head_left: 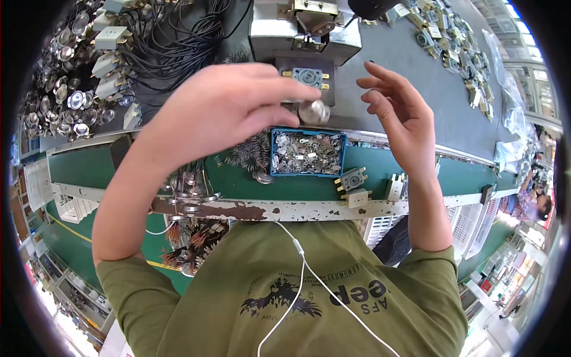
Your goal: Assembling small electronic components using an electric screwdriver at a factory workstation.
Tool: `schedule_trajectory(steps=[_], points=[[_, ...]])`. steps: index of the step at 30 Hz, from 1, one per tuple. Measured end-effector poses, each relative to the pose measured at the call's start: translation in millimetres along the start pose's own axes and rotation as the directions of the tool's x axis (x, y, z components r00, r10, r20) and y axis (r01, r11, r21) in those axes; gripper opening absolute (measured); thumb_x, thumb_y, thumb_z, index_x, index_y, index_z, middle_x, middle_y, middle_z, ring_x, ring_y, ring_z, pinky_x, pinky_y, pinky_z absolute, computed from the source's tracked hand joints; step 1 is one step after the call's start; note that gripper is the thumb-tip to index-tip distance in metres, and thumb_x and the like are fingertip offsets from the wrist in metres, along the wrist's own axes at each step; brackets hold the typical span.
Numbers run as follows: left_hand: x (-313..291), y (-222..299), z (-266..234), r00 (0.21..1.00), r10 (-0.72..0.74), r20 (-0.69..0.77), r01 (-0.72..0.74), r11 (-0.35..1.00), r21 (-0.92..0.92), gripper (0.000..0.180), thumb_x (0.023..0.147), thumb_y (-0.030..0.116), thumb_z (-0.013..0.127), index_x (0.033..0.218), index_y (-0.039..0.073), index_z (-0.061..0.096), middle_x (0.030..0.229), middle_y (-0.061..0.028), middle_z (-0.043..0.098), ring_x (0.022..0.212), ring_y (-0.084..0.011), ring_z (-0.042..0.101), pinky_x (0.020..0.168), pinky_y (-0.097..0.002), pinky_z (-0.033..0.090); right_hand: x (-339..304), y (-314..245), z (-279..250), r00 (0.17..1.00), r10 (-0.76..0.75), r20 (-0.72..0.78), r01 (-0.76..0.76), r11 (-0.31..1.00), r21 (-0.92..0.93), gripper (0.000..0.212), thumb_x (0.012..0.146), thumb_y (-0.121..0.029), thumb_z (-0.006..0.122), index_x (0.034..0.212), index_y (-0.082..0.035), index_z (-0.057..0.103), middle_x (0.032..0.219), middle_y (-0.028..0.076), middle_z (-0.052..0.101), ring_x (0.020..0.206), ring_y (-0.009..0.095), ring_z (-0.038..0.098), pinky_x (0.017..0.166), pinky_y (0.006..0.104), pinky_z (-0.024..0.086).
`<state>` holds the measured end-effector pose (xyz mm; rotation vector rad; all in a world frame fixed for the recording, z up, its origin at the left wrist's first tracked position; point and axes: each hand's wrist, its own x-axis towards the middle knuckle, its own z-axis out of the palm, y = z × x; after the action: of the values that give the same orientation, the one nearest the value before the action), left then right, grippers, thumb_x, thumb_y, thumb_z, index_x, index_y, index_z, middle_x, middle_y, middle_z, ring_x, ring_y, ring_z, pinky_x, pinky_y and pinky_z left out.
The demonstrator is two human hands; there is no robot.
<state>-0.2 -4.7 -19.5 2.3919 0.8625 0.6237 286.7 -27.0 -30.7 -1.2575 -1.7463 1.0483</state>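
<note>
My left hand (229, 104) reaches in over the bench with thumb and forefinger closed about a small round metal cap (315, 112), blurred by motion. Just beyond it, a grey square switch block (307, 77) with brass terminals lies on a dark plate below the bench machine (306, 30). My right hand (404, 113) hangs in the air to the right of the block, fingers loosely bent and apart, holding nothing. Between the hands, nearer to me, sits a blue tray (308, 175) of small metal pieces.
Many round metal caps (76, 100) with black leads (178, 41) are heaped at the left. Finished-looking grey and white blocks (440, 35) pile up at the far right. More blocks (352, 178) rest on the green ledge (250, 189) near me. Clear plastic wrap (508, 119) lies at the right edge.
</note>
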Motion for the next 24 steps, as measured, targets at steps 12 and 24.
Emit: schedule_trajectory(steps=[12,24], points=[[26,-23,9,0.954,-0.268,0.135,0.253,0.960,0.121,0.033,0.096,0.027,0.068,0.127,0.017,0.064,0.093,-0.0139,0.073,0.090,-0.0349,0.071,0.079,-0.0456,0.057,55,-49,-31,0.649,-0.634,-0.420,0.690,0.723,-0.026,0.042,0.104,-0.001,0.055,0.144,0.009,0.046,0.130,0.025,0.066,0.108,0.031,0.071,0.087,0.0398,0.059],[28,-24,8,0.955,-0.232,0.184,0.193,0.960,0.205,0.044,0.095,0.017,0.068,0.139,0.022,0.061,0.096,-0.0135,0.072,0.087,-0.0354,0.070,0.077,-0.0447,0.055,124,-92,-3,0.826,-0.472,-0.308,0.502,0.864,0.021,0.047,0.096,-0.025,0.076,0.127,0.004,0.058,0.106,0.013,0.070,0.079,0.017,0.071,0.069,0.0283,0.059]])
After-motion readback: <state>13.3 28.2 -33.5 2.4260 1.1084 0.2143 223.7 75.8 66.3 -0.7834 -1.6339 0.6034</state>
